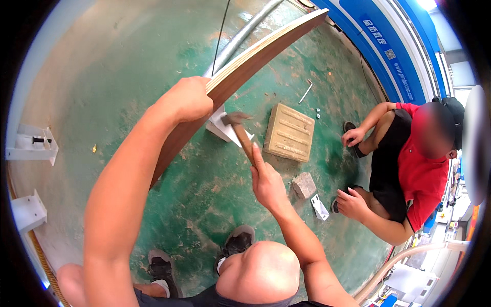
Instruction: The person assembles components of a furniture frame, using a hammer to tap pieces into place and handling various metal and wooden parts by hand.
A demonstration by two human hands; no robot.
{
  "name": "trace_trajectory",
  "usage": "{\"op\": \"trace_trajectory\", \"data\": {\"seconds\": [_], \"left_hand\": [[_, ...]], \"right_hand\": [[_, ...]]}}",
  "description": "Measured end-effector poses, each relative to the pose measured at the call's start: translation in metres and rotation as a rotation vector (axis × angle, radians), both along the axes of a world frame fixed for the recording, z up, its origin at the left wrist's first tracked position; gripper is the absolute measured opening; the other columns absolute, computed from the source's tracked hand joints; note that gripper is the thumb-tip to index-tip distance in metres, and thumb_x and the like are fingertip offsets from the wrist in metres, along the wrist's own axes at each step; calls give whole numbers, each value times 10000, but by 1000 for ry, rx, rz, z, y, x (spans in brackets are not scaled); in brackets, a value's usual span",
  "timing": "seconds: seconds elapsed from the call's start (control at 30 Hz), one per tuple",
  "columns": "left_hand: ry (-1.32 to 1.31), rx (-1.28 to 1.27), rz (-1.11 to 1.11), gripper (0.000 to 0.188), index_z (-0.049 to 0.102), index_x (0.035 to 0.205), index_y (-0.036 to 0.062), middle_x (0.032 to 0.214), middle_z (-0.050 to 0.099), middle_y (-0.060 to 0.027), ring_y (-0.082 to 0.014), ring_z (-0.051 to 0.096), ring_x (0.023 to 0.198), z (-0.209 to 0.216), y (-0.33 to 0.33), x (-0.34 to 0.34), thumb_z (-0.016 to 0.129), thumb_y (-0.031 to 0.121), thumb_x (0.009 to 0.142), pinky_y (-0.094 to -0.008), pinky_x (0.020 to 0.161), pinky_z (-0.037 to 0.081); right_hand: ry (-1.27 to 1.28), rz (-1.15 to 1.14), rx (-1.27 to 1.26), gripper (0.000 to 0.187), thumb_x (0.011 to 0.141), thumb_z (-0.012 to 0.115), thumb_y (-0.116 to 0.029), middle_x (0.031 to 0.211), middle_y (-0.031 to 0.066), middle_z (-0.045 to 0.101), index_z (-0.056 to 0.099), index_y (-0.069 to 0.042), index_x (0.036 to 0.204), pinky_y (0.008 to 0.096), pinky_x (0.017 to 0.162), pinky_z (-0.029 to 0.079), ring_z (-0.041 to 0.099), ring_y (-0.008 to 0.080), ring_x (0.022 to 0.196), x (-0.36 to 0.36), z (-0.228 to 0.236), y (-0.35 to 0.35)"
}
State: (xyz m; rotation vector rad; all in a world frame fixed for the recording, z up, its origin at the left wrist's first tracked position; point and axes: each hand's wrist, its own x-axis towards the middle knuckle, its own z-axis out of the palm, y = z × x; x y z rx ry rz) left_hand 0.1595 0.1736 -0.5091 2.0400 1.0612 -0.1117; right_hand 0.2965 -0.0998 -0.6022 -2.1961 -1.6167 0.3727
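Note:
A long wooden board with a layered plywood edge stands on its side, running from near my left arm toward the upper right. My left hand is closed over its top edge. In my right hand is a hammer, gripped by its wooden handle with the index finger stretched along it. The hammer's rusty head is just in front of a white metal bracket against the board's face; I cannot tell whether they touch. Part of the bracket is hidden by the hammer.
A ribbed yellowish paving block, an L-shaped hex key, a grey stone and a loose white bracket lie on the green floor. A person in red crouches at right. Behind the board runs a metal pipe.

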Motion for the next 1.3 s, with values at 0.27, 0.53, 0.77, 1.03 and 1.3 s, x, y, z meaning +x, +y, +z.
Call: {"op": "trace_trajectory", "data": {"seconds": [0.27, 0.53, 0.77, 1.03, 1.3], "left_hand": [[10, 39, 0, 422, 682, 1187, 41, 1159, 702, -248, -405, 665, 1105, 0, -9, -1, 520, 61, 799, -470, 940, 530], [19, 41, 6, 424, 677, 1198, 42, 1168, 700, -247, -404, 664, 1113, 2, -11, 3, 530, 60, 801, -464, 953, 530], [10, 26, 30, 427, 684, 1216, 60, 1159, 707, -241, -402, 669, 1113, 2, -13, 2, 551, 74, 810, -462, 943, 538], [8, 67, 25, 391, 696, 1178, 36, 1149, 711, -242, -403, 681, 1083, -4, -9, 1, 552, 95, 819, -466, 943, 540], [23, 41, 26, 385, 698, 1179, 55, 1152, 704, -253, -403, 673, 1105, -2, -10, 5, 568, 114, 821, -464, 952, 531]], "right_hand": [[109, 5, 40, 725, 993, 615, -164, 829, 201, 592, 272, -232, 1628, 550, 636, 492, 611, 440, 697, 2, 26, -12], [57, 18, -96, 701, 1015, 583, -210, 831, 193, 591, 256, -287, 1630, 573, 652, 504, 621, 443, 700, 1, -5, -4], [53, 46, -90, 706, 1014, 582, -214, 834, 204, 598, 246, -278, 1632, 572, 661, 507, 625, 452, 713, 5, 5, 2], [66, 60, -92, 692, 1018, 574, -218, 814, 205, 584, 255, -282, 1629, 572, 660, 498, 621, 453, 709, 2, 7, 6], [89, 36, -124, 720, 990, 609, -141, 889, 234, 636, 284, -253, 1623, 537, 729, 519, 649, 458, 789, 7, 25, -5]]}}
